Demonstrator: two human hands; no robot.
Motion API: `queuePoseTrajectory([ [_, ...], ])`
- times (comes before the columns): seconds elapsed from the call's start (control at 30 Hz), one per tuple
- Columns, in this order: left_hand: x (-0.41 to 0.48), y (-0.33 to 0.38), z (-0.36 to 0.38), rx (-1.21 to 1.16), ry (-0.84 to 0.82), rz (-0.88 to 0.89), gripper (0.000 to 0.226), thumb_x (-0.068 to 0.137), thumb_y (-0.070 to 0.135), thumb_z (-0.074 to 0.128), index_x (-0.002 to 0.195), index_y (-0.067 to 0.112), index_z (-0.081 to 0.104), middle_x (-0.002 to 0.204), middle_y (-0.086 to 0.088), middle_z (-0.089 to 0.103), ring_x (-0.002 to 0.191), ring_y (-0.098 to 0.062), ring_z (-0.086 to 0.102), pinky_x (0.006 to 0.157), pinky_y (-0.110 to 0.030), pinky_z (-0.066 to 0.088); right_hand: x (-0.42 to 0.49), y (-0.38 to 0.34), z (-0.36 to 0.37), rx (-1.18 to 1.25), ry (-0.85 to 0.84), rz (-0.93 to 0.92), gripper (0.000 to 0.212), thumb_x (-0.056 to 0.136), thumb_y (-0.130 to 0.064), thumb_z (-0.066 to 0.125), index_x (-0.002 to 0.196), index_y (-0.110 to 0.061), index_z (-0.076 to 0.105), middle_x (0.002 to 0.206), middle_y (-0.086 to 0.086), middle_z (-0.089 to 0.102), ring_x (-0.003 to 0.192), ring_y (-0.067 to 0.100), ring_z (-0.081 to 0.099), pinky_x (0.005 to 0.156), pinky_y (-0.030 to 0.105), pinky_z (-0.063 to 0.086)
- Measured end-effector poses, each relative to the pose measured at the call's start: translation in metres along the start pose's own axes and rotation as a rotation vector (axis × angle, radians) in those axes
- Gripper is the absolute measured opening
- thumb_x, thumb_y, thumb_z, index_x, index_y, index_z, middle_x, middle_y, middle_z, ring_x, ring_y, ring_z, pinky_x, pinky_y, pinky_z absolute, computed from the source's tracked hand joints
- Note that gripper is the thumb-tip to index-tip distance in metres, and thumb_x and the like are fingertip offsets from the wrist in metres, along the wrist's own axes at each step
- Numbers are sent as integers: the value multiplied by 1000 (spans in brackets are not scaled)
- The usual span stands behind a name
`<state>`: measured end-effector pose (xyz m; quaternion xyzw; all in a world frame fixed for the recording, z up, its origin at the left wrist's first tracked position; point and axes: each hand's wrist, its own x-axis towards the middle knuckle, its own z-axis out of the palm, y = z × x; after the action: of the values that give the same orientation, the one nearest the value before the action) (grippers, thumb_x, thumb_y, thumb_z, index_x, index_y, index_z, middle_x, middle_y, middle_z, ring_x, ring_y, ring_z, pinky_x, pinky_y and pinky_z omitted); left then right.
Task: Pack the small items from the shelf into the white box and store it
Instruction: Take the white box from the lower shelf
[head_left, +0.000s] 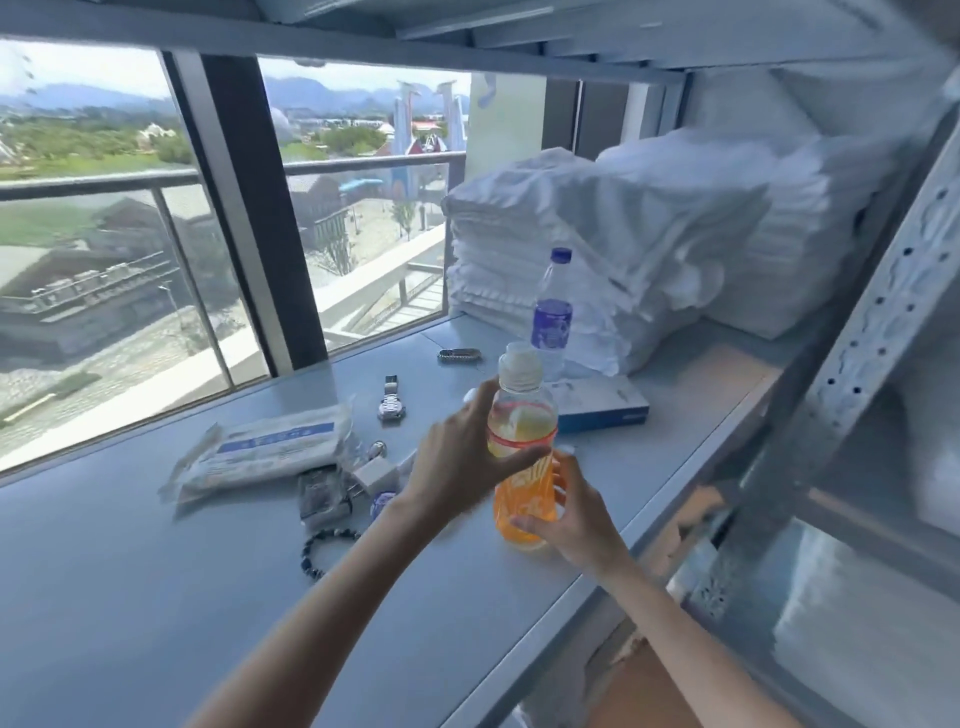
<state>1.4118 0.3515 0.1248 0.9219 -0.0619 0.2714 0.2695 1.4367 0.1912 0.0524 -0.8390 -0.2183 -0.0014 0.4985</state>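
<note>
1. Nearest, the right hand (576, 519) curls its fingers round the orange lower half of the drink bottle (522, 423). The left hand (457, 462) wraps thumb and fingers round the clear band above. The bottle stands on the shelf (156, 597), near its front edge. It looks mostly full, so probably weighty; its smooth plastic may slip, so the waist is the safer hold.
2. Left of the forearms lies a bead bracelet (306, 553): light and floppy, best pinched at one side.
3. Just beyond it are a dark packet (319, 496) and a white plug (375, 474), both rigid, small and easy to pinch.
4. A soft wipes pack (270, 447) lies further left; it will sag, so take it mid-body.
5. The watch (392, 404) is stiff at the case and loose at the strap; lift it by the case.
6. Behind the drink bottle lies the flat white box (608, 402), closed, likely light card; grip its long edges.
7. Further back are a metal band (458, 356), a water bottle (552, 317) and stacked towels (597, 244).
</note>
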Motion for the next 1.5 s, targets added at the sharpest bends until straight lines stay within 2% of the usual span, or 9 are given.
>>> queuePoseTrajectory([
  [0.13,22,11,29,-1,-42,-101,83,66,72,59,131,31,26,104,-5,66,82,-23,63,62,-31,46,29,20,-16,41,-5,25,74,64,-20,85,116,-32,34,101,-10,57,93,11,60,71,8,45],
  [0.3,41,9,42,53,-3,-182,82,73,61,64,137,26,26,102,-8,67,77,-24,63,60,-31,46,65,31,-22,42,-95,-26,78,66,-23,83,127,-23,35,107,-8,57,94,9,57,79,18,47],
  [0.43,49,13,45,104,-1,-272,85,75,60,63,141,26,22,100,-9,68,73,-23,62,60,-34,51,81,39,-19,42,-102,-89,78,69,-19,81,131,-16,34,112,-7,54,95,8,55,67,-3,37],
  [0.6,20,9,35,191,9,-438,77,82,58,56,142,25,21,108,1,66,85,-25,65,67,-38,51,83,41,-17,33,-172,-193,78,68,-20,81,131,-10,37,120,3,54,110,20,55,78,17,39],
  [0.73,-44,1,13,211,27,-544,62,86,43,58,138,27,30,107,9,65,90,-19,65,75,-39,51,36,37,-19,112,-71,-209,84,69,-21,81,139,-15,34,126,0,46,116,12,43,95,29,37],
  [0.87,-124,10,-5,251,44,-513,52,85,35,59,132,22,41,118,3,60,107,-21,57,82,-40,49,-28,24,-11,61,12,-300,83,70,-20,78,139,-7,33,135,12,41,127,18,37,107,34,32],
  [1.07,-271,25,-49,411,162,-508,48,79,19,67,124,11,53,128,-3,53,114,-25,49,84,-38,49,-136,-6,28,19,-212,-493,69,74,-20,76,133,-6,43,130,2,45,124,7,38,105,8,23],
  [1.33,-427,55,-103,443,208,-620,43,79,18,60,121,12,55,124,-3,54,115,-21,46,98,-26,36,-254,-33,85,-61,-440,-585,65,76,-16,75,132,-8,44,133,7,46,126,15,40,106,14,26],
  [1.5,-488,53,-107,430,155,-705,49,73,11,63,121,11,54,124,-6,54,115,-26,47,97,-38,41,-295,-42,128,-158,-600,-611,65,75,-17,76,131,-7,45,133,10,48,122,26,49,96,30,42],
])
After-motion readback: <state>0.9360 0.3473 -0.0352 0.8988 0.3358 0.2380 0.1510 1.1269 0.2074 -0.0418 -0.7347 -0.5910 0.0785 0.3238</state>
